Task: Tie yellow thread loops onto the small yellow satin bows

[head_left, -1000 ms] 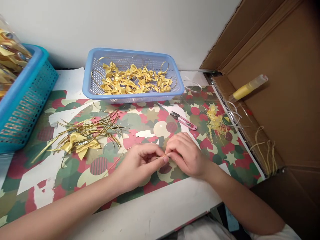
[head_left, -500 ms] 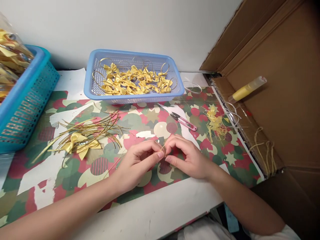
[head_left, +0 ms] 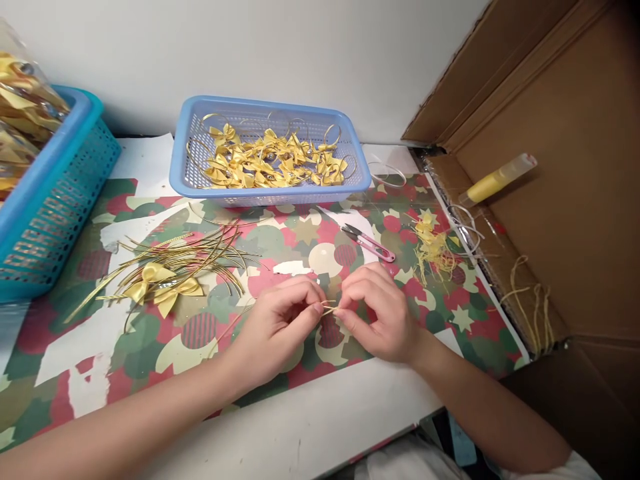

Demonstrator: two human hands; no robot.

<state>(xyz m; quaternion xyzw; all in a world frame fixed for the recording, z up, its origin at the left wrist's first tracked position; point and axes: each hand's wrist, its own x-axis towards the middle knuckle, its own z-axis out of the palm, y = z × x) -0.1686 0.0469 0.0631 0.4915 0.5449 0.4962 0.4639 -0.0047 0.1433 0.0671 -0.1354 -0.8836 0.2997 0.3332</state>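
At the far left edge stands a teal basket piled with clear bags of yellow bows, only partly in view. To its right, on the patterned table cover (red, green and cream circles and stars), lies a loose fan of gold cords with two yellow ribbon bows resting on its near side. Behind them, against the white wall, a light blue basket holds a heap of finished yellow bows with gold loops.

In the middle foreground the person's two bare hands meet just above the table. The left hand pinches one end of a thin gold cord between thumb and fingertips, the other fingers curled in. The right hand pinches the other end of the same short stretch, fingers bent close together. The cord spans the small gap between the two sets of fingertips; its tail trails back under the left hand toward the table.

Just beyond the right hand lie small pink-handled snips. Farther right sits a pile of yellow ribbon scraps. At the far right an open cardboard box lies on its side, with a yellow tube resting on its inner wall.
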